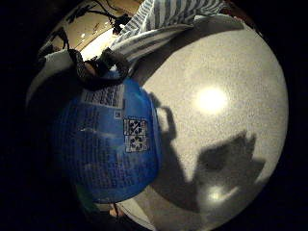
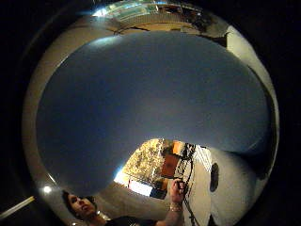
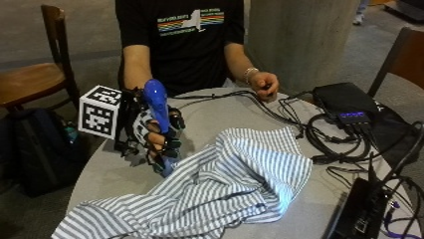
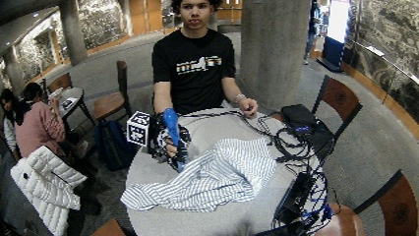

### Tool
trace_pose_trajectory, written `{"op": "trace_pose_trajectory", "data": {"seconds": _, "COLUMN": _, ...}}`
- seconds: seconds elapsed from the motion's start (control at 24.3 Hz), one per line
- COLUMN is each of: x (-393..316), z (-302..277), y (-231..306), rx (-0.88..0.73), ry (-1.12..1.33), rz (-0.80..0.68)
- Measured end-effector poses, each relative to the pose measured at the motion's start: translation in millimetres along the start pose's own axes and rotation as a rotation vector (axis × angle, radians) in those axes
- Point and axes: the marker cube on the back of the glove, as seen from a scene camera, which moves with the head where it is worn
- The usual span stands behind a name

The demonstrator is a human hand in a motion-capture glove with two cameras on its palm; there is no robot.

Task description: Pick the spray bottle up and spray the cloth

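The blue spray bottle (image 3: 156, 110) is held upright above the round table (image 3: 218, 117) by the gloved right hand (image 3: 154, 135), fingers curled around it, just beside the striped cloth (image 3: 218, 189).

You have a round grey speckled table (image 3: 218, 119). At its three o'clock edge sits a black box with lit buttons (image 3: 341, 102), tangled black cables (image 3: 324, 139) beside it. At nine o'clock a brown wooden chair (image 3: 40, 74) stands over a dark backpack (image 3: 40, 149).
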Motion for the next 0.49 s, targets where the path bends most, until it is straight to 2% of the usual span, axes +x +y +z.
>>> {"op": "trace_pose_trajectory", "data": {"seconds": 0.29, "x": -8.8, "z": -5.2, "y": 0.4, "rx": -0.033, "ry": 0.004, "rz": 0.009}}
{"op": "trace_pose_trajectory", "data": {"seconds": 0.49, "x": -32.1, "z": -15.6, "y": 0.7, "rx": -0.134, "ry": 0.016, "rz": 0.056}}
